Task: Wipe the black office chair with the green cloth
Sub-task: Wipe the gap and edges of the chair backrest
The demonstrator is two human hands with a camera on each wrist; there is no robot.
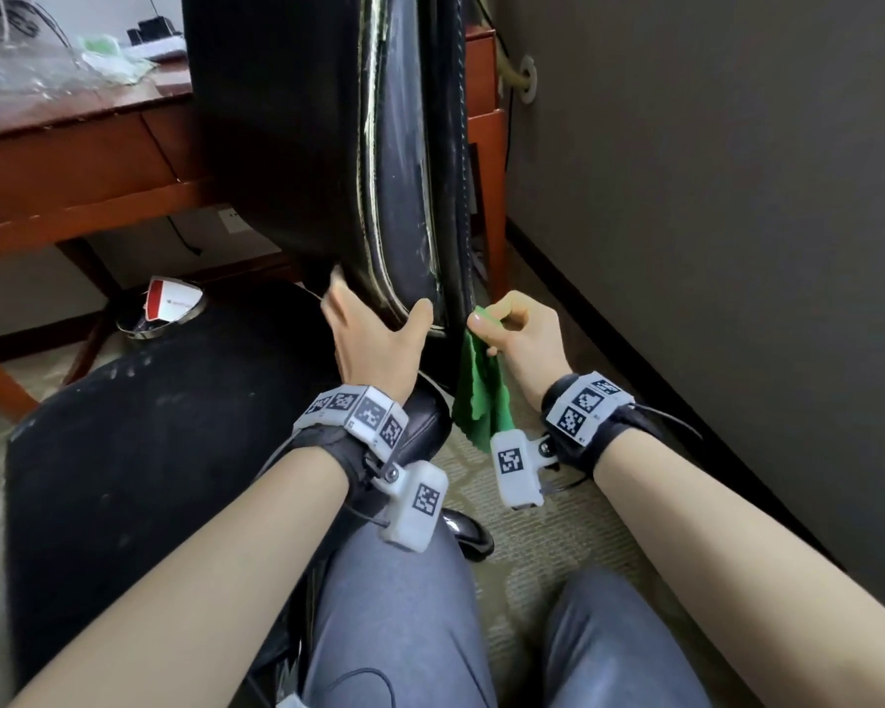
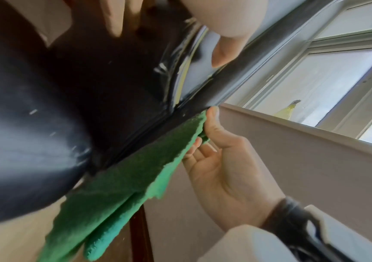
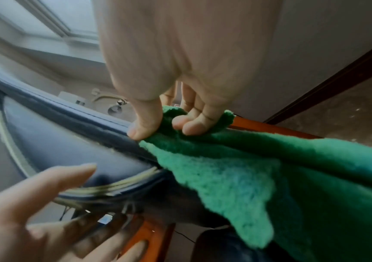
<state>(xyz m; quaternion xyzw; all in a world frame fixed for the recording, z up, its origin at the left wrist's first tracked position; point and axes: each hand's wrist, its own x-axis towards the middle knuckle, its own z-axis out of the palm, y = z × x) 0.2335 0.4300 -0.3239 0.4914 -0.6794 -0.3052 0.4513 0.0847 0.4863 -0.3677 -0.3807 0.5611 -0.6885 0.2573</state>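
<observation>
The black office chair's backrest rises in front of me, its worn side edge facing me; the seat lies below left. My left hand grips the backrest's bottom corner, thumb on the near face, fingers behind. My right hand pinches the green cloth against the backrest's right edge; the cloth hangs down from thumb and curled fingers. The left wrist view shows the green cloth along the chair's black edge. In the right wrist view, thumb and fingers bunch the green cloth against the chair's edge.
A red-brown wooden desk with clutter stands behind the chair, its leg close to the backrest. A grey wall with dark skirting runs along the right. A metal bin sits under the desk. My grey-trousered knees are below.
</observation>
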